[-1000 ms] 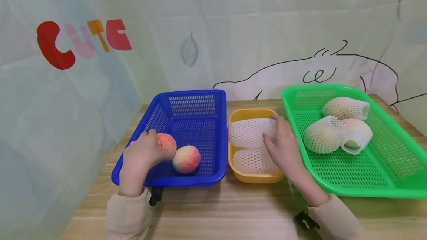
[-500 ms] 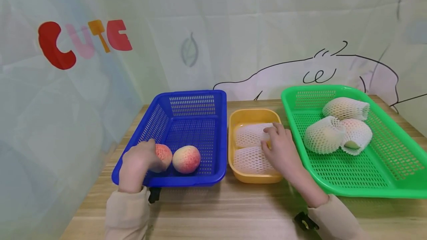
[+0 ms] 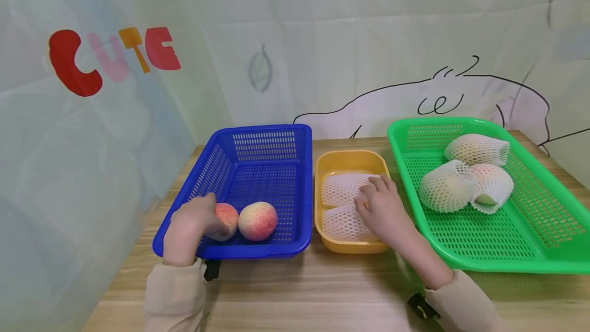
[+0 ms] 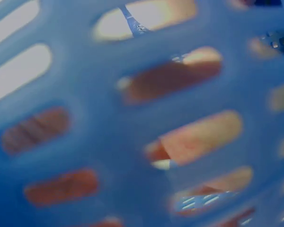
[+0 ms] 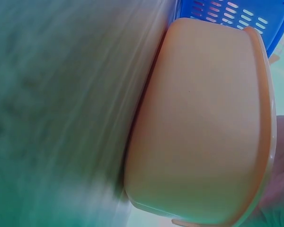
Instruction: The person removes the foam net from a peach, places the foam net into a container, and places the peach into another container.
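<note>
In the head view my left hand [image 3: 189, 227] reaches into the front left corner of the blue basket [image 3: 301, 193], its fingers curled round a pink-and-cream peach [image 3: 227, 218] low in the basket. A second peach [image 3: 258, 221] sits just to the right. Over the yellow tub [image 3: 352, 246] my right hand [image 3: 384, 211] hangs with loosely bent fingers, close above two white foam net sleeves, the rear one [image 3: 343, 188] and the front one [image 3: 343, 223]. Whether the fingertips touch the sleeves is hard to tell. The left wrist view is mostly blurred blue basket wall [image 4: 99, 118].
A green basket [image 3: 539, 264] stands at the right with three net-wrapped fruits, one at the back [image 3: 477, 150], one at left [image 3: 447, 188] and a pinkish one [image 3: 492, 186]. A printed cloth [image 3: 322, 55] hangs behind the wooden table [image 3: 295, 296].
My left hand has lowered its peach onto the basket's front left corner. The rear foam sleeve has come down into the tub, and my right hand has shifted slightly left and down.
</note>
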`<state>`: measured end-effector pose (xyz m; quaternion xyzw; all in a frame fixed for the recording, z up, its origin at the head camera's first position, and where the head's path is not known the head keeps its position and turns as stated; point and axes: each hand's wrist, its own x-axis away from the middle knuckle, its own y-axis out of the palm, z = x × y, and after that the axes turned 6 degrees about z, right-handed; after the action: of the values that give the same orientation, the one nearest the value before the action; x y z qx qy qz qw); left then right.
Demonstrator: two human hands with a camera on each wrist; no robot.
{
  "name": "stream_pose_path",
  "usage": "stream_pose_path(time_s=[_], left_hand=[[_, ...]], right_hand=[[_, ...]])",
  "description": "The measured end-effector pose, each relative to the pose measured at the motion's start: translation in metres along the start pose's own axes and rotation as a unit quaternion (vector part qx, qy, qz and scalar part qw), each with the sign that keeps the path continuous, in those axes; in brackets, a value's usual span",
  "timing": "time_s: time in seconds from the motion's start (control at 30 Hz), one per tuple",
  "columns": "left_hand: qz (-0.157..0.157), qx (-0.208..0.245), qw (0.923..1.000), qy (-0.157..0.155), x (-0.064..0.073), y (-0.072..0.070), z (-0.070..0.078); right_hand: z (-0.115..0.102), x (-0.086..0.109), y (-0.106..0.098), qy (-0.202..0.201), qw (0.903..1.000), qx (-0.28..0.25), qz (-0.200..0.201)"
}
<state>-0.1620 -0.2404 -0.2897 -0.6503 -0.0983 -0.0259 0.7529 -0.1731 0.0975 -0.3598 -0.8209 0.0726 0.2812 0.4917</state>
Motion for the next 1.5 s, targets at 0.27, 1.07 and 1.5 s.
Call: stream_pose_path(time_s=[0.27,1.07,1.5], left_hand=[[0.007,0.009,0.9996,0.025,-0.001,-0.001,0.001],[0.016,0.025,0.9984,0.047,0.008,-0.009,0.007],[0.080,0.017,0.9933,0.082,0.026,-0.018,0.022]], right_hand=[[-0.001,0.000,-0.002,0.021,0.9996,-0.007,-0.018],[-0.008,-0.001,-0.008,0.027,0.9996,-0.007,-0.008],[-0.020,-0.002,-0.030,0.026,0.9996,-0.015,-0.001]])
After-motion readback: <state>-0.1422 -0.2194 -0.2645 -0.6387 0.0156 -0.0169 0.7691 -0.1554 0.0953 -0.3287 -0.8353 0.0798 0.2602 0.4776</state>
